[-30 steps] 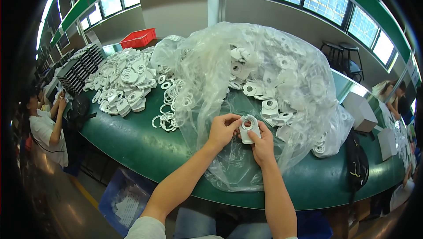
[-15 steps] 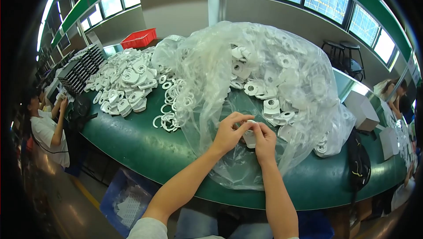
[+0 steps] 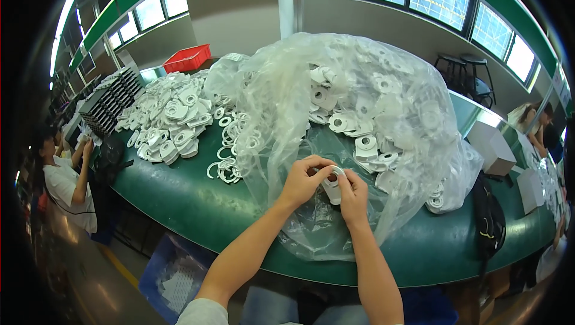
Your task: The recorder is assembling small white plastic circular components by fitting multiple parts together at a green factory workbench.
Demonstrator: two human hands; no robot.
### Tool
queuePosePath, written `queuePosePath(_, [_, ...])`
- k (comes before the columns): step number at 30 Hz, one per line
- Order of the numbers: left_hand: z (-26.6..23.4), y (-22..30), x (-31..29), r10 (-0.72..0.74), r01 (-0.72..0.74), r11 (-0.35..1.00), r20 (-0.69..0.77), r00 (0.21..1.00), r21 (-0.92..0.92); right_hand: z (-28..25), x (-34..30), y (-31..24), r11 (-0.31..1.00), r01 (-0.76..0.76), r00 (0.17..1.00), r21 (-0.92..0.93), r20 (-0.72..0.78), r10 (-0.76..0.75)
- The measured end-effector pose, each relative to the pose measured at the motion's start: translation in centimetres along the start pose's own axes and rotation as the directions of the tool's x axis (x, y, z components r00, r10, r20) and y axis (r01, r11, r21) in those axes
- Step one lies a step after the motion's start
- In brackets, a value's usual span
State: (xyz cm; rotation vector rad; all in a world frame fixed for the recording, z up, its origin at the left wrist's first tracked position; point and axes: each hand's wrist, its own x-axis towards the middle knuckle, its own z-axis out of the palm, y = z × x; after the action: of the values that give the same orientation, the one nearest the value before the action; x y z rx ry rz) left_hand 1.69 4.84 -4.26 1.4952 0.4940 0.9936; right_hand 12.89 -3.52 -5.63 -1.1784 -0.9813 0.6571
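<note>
Between my two hands is a white plastic part (image 3: pixel 333 192), flat-sided with a round opening at its upper end. My left hand (image 3: pixel 303 181) is closed on its left side, thumb and index finger pinching near the opening. My right hand (image 3: pixel 354 196) grips the right edge with curled fingers. A pale ring-like rim shows at the top of the part; whether it is a separate ring I cannot tell. Under both hands spreads a large clear plastic bag (image 3: pixel 281 94), with many similar white parts (image 3: pixel 365 144) heaped inside and at its mouth.
On the green table (image 3: pixel 173 190), a pile of white parts (image 3: pixel 173 115) lies left, beside loose white rings (image 3: pixel 228 168). A red bin (image 3: pixel 187 58) and stacked black trays (image 3: pixel 111 99) stand behind. White boxes (image 3: pixel 491 148) and a black bag (image 3: pixel 488 217) lie right. A blue crate (image 3: pixel 157 274) sits below.
Both hands have shifted slightly left with the white part. It is turned so that more of its face and round opening shows between my fingers.
</note>
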Motion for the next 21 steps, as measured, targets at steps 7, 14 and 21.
queuePosePath(7, [0.3, 1.6, -0.5, 0.154, -0.177, 0.935, 0.097, 0.983, 0.306, -0.3, -0.3, -1.7, 0.96, 0.088, 0.985, -0.265, -0.121, -0.124])
queuePosePath(14, [0.2, 1.6, -0.6, 0.016, -0.021, 0.998, 0.105, 0.994, 0.053, -0.2, -0.2, -1.2, 0.995, 0.085, 0.99, -0.042, -0.113, -0.089])
queuePosePath(21, [-0.3, 1.3, -0.6, -0.042, 0.041, 0.999, 0.138, 0.99, 0.01, -0.4, -0.3, -0.9, 0.995, 0.081, 0.993, -0.052, -0.08, -0.085])
